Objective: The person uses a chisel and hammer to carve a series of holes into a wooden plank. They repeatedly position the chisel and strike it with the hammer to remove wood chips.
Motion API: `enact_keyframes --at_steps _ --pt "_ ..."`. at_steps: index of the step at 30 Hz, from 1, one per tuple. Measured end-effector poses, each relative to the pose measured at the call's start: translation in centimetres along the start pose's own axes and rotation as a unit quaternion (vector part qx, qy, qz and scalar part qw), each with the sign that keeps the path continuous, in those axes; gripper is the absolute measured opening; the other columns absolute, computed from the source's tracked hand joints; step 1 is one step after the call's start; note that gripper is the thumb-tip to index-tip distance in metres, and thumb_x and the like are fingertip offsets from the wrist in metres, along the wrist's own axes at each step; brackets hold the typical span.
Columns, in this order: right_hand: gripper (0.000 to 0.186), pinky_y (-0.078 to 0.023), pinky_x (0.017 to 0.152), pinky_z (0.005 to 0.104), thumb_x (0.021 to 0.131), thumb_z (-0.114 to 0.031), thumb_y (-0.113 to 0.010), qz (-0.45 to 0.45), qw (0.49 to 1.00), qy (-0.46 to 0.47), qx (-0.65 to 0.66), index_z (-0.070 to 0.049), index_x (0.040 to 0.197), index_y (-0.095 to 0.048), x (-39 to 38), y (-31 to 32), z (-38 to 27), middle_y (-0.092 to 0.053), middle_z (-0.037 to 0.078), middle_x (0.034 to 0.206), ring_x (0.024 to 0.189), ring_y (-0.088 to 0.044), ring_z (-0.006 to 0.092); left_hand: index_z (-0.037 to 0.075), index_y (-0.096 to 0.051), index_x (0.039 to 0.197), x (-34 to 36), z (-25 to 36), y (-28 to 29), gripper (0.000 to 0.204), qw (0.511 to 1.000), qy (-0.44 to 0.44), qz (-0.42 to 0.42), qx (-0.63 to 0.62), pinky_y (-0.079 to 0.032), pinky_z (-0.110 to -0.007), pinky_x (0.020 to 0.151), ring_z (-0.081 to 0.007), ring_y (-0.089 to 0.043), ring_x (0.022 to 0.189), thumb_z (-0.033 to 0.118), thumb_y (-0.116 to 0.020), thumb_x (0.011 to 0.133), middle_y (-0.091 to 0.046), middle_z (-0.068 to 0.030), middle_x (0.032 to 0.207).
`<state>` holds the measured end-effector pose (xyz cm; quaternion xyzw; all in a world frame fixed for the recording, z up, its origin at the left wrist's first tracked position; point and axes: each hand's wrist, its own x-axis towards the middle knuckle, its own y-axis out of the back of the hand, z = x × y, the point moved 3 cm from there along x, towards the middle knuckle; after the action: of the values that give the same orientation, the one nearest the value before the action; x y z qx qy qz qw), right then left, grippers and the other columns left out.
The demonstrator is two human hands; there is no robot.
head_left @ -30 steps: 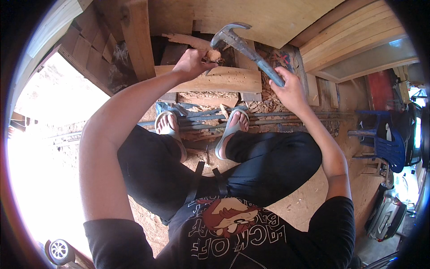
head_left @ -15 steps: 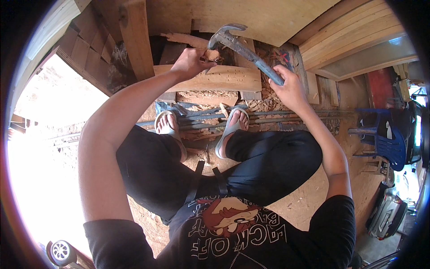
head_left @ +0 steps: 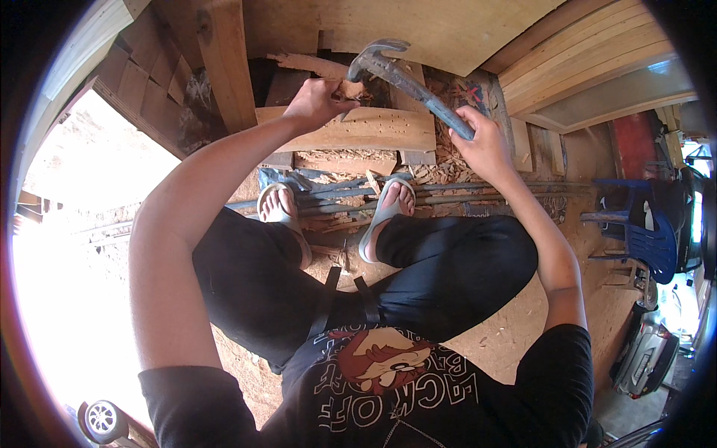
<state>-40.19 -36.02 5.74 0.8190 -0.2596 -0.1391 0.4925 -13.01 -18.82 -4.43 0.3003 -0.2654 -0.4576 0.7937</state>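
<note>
My right hand is closed round the blue grip of a claw hammer. The hammer's head is up at the far side, its face right by the tan, round wooden top of a short tool. My left hand is wrapped round that tool, and a grey pointed tip shows below the fingers; its exact kind is not clear. Beneath lies a pale wooden board dotted with small dark marks. Whether the tip touches the board I cannot tell.
Wood chips lie scattered round the board. Pipes or cables run across the floor by my sandalled feet. A thick wooden post stands at the far left, stacked planks at the far right. A blue plastic chair is farther right.
Hardly anything differs: the hammer stays by the tool's top and both hands keep their holds, with only a very slight shift.
</note>
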Motion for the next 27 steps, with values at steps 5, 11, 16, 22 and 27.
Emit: enact_keyframes --at_steps 5,11,16,22,27 --pt "0.031 -0.057 0.084 0.0436 0.090 -0.012 -0.075 0.002 1.000 -0.001 -0.012 -0.004 0.120 -0.070 0.1 0.0 0.0 -0.076 0.021 0.103 0.097 -0.076 0.0372 -0.003 -0.073 0.103 0.0 0.0 0.0 0.046 1.000 0.001 -0.007 -0.014 -0.058 -0.043 0.079 -0.0376 -0.075 0.087 0.039 -0.083 0.090 -0.075 -0.0218 0.091" --pt "0.031 -0.056 0.085 0.0444 0.090 -0.013 -0.075 0.001 1.000 -0.004 -0.012 -0.005 0.119 -0.069 0.0 0.1 -0.1 -0.076 0.021 0.103 0.098 -0.075 0.0383 -0.002 -0.071 0.105 0.1 -0.1 -0.1 0.047 1.000 -0.006 -0.004 0.006 -0.057 -0.043 0.078 -0.0366 -0.075 0.085 0.040 -0.083 0.090 -0.074 -0.0216 0.089" --pt "0.030 -0.056 0.084 0.0453 0.090 -0.013 -0.075 -0.007 1.000 -0.012 -0.009 -0.006 0.118 -0.069 0.0 0.2 0.0 -0.076 0.020 0.102 0.098 -0.075 0.0387 -0.001 -0.076 0.112 0.3 -0.1 -0.1 0.047 0.999 0.018 -0.032 0.000 -0.057 -0.043 0.082 -0.0327 -0.076 0.091 0.040 -0.085 0.091 -0.077 -0.0226 0.100" --pt "0.031 -0.056 0.085 0.0456 0.090 -0.014 -0.075 0.013 1.000 0.011 -0.016 -0.007 0.120 -0.070 0.2 -0.3 0.7 -0.076 0.020 0.103 0.099 -0.074 0.0395 -0.003 -0.075 0.110 0.1 0.3 0.2 0.048 1.000 0.001 -0.023 -0.006 -0.057 -0.043 0.082 -0.0328 -0.076 0.091 0.039 -0.086 0.090 -0.077 -0.0231 0.100" --pt "0.033 -0.057 0.087 0.0455 0.090 -0.015 -0.076 0.014 1.000 0.009 -0.004 -0.007 0.121 -0.070 0.2 -0.4 1.0 -0.076 0.020 0.103 0.099 -0.074 0.0395 -0.004 -0.075 0.109 0.2 0.3 0.2 0.048 0.999 0.004 -0.032 0.012 -0.057 -0.043 0.083 -0.0328 -0.076 0.092 0.039 -0.086 0.090 -0.077 -0.0233 0.101"
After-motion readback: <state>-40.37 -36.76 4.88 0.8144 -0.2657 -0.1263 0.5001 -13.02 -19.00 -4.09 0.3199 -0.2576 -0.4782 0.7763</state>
